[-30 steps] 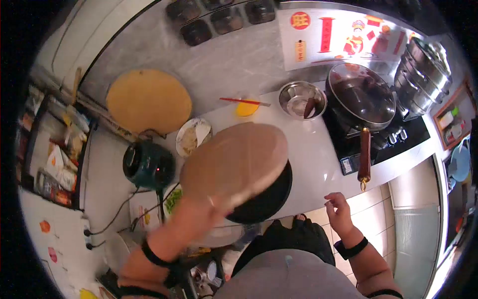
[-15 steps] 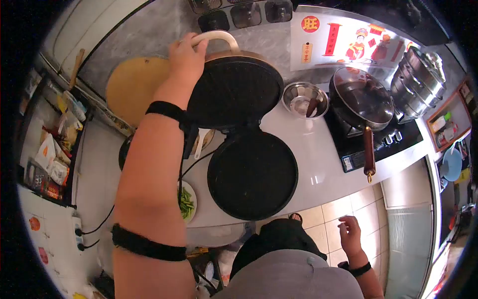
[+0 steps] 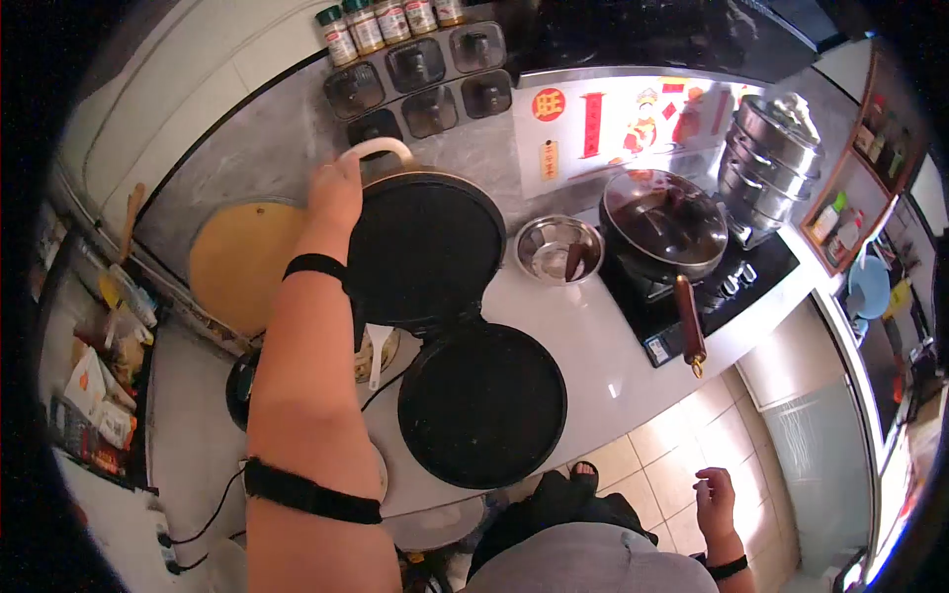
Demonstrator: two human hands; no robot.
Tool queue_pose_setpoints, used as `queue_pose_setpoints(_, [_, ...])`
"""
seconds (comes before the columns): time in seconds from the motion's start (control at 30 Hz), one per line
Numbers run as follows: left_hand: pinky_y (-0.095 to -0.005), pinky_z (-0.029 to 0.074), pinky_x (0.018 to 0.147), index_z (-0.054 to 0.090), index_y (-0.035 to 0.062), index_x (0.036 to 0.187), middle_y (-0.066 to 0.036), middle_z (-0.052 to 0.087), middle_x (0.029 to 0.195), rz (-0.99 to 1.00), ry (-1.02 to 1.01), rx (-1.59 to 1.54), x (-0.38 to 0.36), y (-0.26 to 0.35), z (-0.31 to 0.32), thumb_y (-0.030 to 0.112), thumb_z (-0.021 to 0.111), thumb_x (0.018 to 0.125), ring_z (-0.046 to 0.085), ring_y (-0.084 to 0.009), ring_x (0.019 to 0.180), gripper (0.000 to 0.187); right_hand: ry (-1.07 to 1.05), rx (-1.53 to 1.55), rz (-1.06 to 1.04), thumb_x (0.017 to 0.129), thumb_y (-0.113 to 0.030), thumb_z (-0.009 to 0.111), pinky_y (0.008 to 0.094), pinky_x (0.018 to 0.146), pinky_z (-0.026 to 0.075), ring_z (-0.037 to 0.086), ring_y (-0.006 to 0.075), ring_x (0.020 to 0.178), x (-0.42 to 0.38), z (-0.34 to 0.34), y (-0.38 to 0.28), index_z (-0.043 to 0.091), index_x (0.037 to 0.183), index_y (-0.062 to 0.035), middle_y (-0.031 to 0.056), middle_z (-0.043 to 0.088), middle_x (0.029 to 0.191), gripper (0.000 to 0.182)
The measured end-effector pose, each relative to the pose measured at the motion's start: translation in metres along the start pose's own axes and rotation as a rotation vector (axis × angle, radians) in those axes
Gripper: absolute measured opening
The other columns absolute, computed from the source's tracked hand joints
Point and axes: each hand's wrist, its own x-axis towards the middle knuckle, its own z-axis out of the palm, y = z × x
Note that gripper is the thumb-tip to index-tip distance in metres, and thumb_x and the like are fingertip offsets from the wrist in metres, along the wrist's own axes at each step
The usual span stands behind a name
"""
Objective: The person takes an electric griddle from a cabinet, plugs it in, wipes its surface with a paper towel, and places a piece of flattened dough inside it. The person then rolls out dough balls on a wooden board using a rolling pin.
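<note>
An electric griddle stands unfolded on the counter, its black round lower plate (image 3: 482, 405) lying flat. Its lid (image 3: 430, 247) is tipped back near the wall, black inner side showing. At the lid's far edge, my left hand (image 3: 334, 193) is closed on the left end of the pale curved handle (image 3: 386, 148). My left forearm hides part of the counter, including most of a plate by the griddle. Low at my right side hangs my right hand (image 3: 717, 504), fingers loosely bent and apart, with nothing visible in it.
A round wooden board (image 3: 237, 262) leans at the left. A white spatula (image 3: 377, 351) rests on a dish behind my arm. Right of the griddle stand a steel bowl (image 3: 534, 232), a lidded pan (image 3: 662, 222) on the stove, and a steamer (image 3: 766, 163). Spice jars (image 3: 366, 30) line the wall.
My view has tilted up, bringing the spice jars in. My left hand stays at the handle and the lid remains raised. The greens on the plate are now hidden behind my arm.
</note>
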Motion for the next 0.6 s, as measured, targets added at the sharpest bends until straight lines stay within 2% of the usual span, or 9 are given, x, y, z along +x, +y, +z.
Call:
queue_pose_setpoints(0.03, [-0.0441,0.041,0.085,0.052,-0.0001,0.113,-0.027,0.049,0.113,0.004,-0.076,0.057,-0.002,0.006,-0.002,0.029,0.042,0.089,0.051,-0.0382,0.098,0.039,0.024,0.037,0.039,0.078,0.006,0.050,0.0254,0.061,0.048,0.057,0.0159,0.074,-0.008,-0.005,0.002,0.052,0.090,-0.0042,0.0080,0.052,0.092,0.016])
queue_pose_setpoints(0.1, [-0.0422,0.041,0.083,0.055,0.0006,0.104,-0.023,0.053,0.107,0.027,0.517,-0.199,-0.008,0.013,0.004,0.024,0.047,0.087,0.051,-0.0354,0.097,0.030,0.072,-0.036,0.060,0.078,0.005,0.049,0.0256,0.061,0.047,0.057,0.0158,0.074,-0.028,-0.017,0.012,0.053,0.089,-0.0036,0.0079,0.052,0.091,0.014])
queue_pose_setpoints(0.13, [-0.0422,0.041,0.083,0.055,0.0006,0.104,-0.023,0.053,0.107,0.028,0.498,-0.206,-0.014,0.018,0.005,0.024,0.047,0.087,0.051,-0.0354,0.097,0.030,0.080,-0.052,0.103,0.078,0.005,0.048,0.0260,0.061,0.047,0.057,0.0159,0.073,-0.037,-0.023,0.013,0.053,0.088,-0.0033,0.0081,0.052,0.091,0.014])
queue_pose_setpoints(0.2, [-0.0404,0.040,0.085,0.055,0.0010,0.097,-0.018,0.055,0.102,0.263,0.612,-0.513,-0.025,0.036,0.001,0.018,0.054,0.083,0.050,-0.0331,0.097,0.022,0.118,-0.118,0.163,0.078,0.003,0.047,0.0277,0.061,0.048,0.057,0.0172,0.068,-0.062,-0.032,0.023,0.054,0.089,-0.0017,0.0103,0.052,0.091,0.014])
queue_pose_setpoints(0.27, [-0.0399,0.037,0.088,0.055,0.0009,0.095,-0.016,0.055,0.098,0.475,0.611,-0.499,-0.053,0.056,-0.006,0.012,0.056,0.081,0.049,-0.0325,0.097,0.019,0.123,-0.153,0.277,0.078,0.001,0.049,0.0283,0.061,0.048,0.057,0.0180,0.068,-0.087,-0.040,0.036,0.055,0.091,-0.0017,0.0113,0.052,0.090,0.014])
queue_pose_setpoints(0.33, [-0.0406,0.036,0.090,0.054,0.0014,0.096,-0.016,0.052,0.101,0.535,0.481,-0.656,-0.094,0.076,-0.009,0.007,0.055,0.080,0.047,-0.0325,0.099,0.017,0.088,-0.213,0.300,0.078,0.001,0.050,0.0289,0.061,0.048,0.057,0.0187,0.068,-0.109,-0.048,0.048,0.055,0.091,-0.0018,0.0118,0.053,0.091,0.015])
queue_pose_setpoints(0.47, [-0.0401,0.038,0.090,0.052,0.0022,0.097,-0.019,0.049,0.105,0.560,0.208,-0.757,-0.188,0.091,-0.013,0.003,0.058,0.075,0.047,-0.0336,0.101,0.023,0.002,-0.322,0.285,0.081,-0.002,0.049,0.0292,0.063,0.049,0.060,0.0186,0.070,-0.115,-0.054,0.075,0.055,0.096,0.0002,0.0115,0.057,0.088,0.016])
queue_pose_setpoints(0.5, [-0.0401,0.038,0.089,0.052,0.0021,0.098,-0.019,0.049,0.104,0.542,0.085,-0.807,-0.214,0.095,-0.020,0.003,0.058,0.076,0.047,-0.0348,0.100,0.023,-0.017,-0.322,0.249,0.081,-0.003,0.052,0.0295,0.063,0.049,0.059,0.0188,0.071,-0.115,-0.056,0.090,0.055,0.097,-0.0007,0.0112,0.057,0.090,0.017])
queue_pose_setpoints(0.6, [-0.0406,0.038,0.090,0.052,0.0011,0.096,-0.020,0.049,0.106,0.532,-0.280,-0.765,-0.287,0.105,-0.027,0.013,0.062,0.076,0.047,-0.0354,0.104,0.025,-0.077,-0.281,0.135,0.080,-0.004,0.055,0.0295,0.064,0.049,0.059,0.0190,0.074,-0.107,-0.060,0.112,0.055,0.098,-0.0013,0.0103,0.058,0.092,0.019])
